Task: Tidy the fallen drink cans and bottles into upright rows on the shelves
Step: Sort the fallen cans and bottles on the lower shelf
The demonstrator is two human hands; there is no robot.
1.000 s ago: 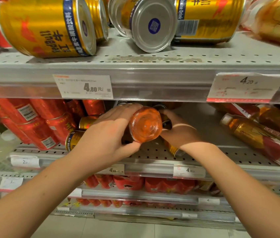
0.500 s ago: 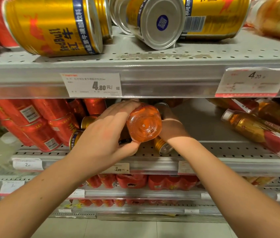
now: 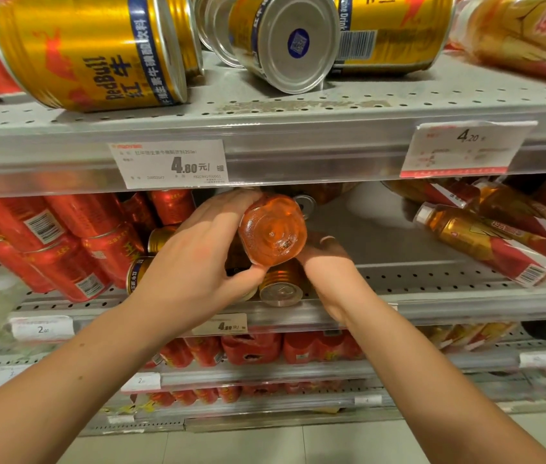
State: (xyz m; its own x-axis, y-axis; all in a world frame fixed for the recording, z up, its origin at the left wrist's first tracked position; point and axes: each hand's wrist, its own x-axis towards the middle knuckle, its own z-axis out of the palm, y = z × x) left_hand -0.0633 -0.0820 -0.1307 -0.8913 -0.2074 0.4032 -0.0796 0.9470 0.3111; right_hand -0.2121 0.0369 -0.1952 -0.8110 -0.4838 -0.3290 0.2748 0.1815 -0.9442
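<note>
At nine o'clock in the view, a heap of red cans (image 3: 64, 242) lies on its sides on the middle shelf (image 3: 432, 279), barcodes showing. Above them, at eleven o'clock, a big gold can (image 3: 91, 51) lies tipped over on the top shelf (image 3: 398, 105), its lettering running sideways. A 4.80 price label (image 3: 174, 164) sits on that shelf's front rail just below it.

The left hand (image 3: 194, 262) reaches in from seven o'clock and grips the orange bottle (image 3: 273, 229) — fingers curled over its upper side, thumb tucked beneath. The bottle is held clear of the middle shelf near the centre of the view, lying roughly level. Its dimpled base faces the camera and its neck end is hidden behind. At the bottle's six o'clock a small gold can (image 3: 281, 284) lies on its side at the shelf's front edge, pull-tab end facing out.

The right hand (image 3: 328, 272) comes in from five o'clock and sits at the bottle's four o'clock, right against it. Its fingers pass out of sight behind the bottle, so I cannot tell whether it holds anything.

At twelve o'clock on the top shelf a silver-based can (image 3: 295, 41) lies tilted, base outward. At two o'clock a 4.20 price label (image 3: 462, 149) hangs on the rail. Below it, at three o'clock, several tea bottles (image 3: 485, 242) lie on their sides on the middle shelf — well apart from both hands.
</note>
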